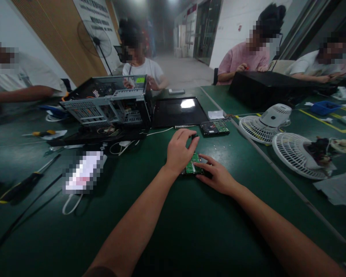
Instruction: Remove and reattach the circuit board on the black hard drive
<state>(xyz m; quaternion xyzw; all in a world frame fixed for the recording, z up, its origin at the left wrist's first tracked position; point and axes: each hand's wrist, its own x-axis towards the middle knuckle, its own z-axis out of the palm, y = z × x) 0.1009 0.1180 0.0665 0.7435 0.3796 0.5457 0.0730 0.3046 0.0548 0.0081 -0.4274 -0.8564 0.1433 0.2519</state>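
A hard drive with a green circuit board (189,168) lies on the table in front of me, board side up. Over it, my left hand (178,151) pinches a small black tool (194,135) between thumb and fingers; most of the tool is hidden, so its kind is unclear. My right hand (216,176) grips the drive from the right, its fingertips on the board and the near edge. Just beyond my hands is a second hard drive (215,128), with tiny bits (215,146) scattered near it.
An opened computer case (109,104) and a black panel (178,111) stand beyond. To the left are a screwdriver (29,184) and a blurred phone (85,171). White fan parts (291,154) and a blue tray (324,107) sit right. Several people work around the table.
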